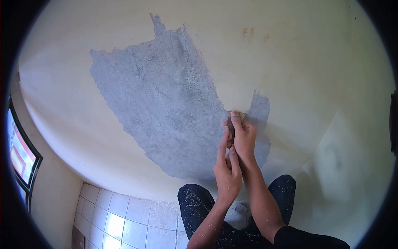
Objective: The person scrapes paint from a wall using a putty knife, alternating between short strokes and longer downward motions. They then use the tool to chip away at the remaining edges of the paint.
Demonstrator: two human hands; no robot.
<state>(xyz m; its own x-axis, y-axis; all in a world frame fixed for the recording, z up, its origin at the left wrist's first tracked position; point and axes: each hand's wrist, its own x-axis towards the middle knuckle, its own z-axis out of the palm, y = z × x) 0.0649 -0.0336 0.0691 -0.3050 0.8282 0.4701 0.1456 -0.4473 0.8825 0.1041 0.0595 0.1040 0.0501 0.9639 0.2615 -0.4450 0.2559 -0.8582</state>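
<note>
– dark trousers [195,201], pale-flecked, fill the foreground. beyond them?
– a scraper [231,129], apparently, mostly hidden, held up to the wall [311,62] where cream paint meets the right part of a bare gray patch [166,95].
– the hands?
– right hand [245,143] clamped on it, thumb uppermost; left hand [227,176] close alongside, its grip unclear.
– handling?
– likely light, stiff, best held below the tip. it looks dark brown, narrow, straight-sided.

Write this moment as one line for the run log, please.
right hand: grips tool at wall | left hand: beside tool, contact unclear | wall: cream, with grey patch | trousers: dark, pale-flecked
</note>
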